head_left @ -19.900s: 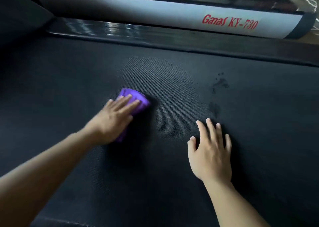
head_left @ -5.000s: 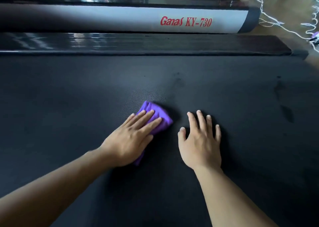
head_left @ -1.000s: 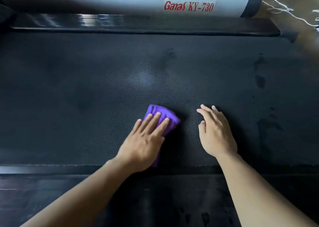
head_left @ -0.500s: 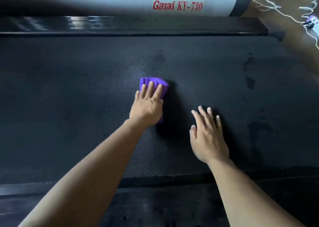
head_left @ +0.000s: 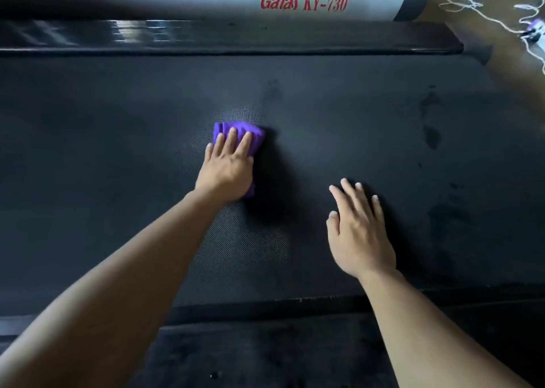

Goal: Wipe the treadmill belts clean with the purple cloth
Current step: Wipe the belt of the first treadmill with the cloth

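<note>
The black textured treadmill belt fills most of the view. A folded purple cloth lies on it near the middle. My left hand presses flat on the cloth with straight fingers and covers its near part. My right hand rests flat on the bare belt, to the right of the cloth and nearer to me, fingers spread. Dark smudges mark the belt toward its right side.
A glossy black side rail runs along the belt's far edge, with a grey rail marked "Ganas KY-730" behind it. A near black rail lies under my forearms. White cord lies on the brown floor at top right.
Over the last second my left hand pushed the cloth away from me, up the belt and slightly left. My right hand stayed nearly in place, its fingers flattening on the belt.
</note>
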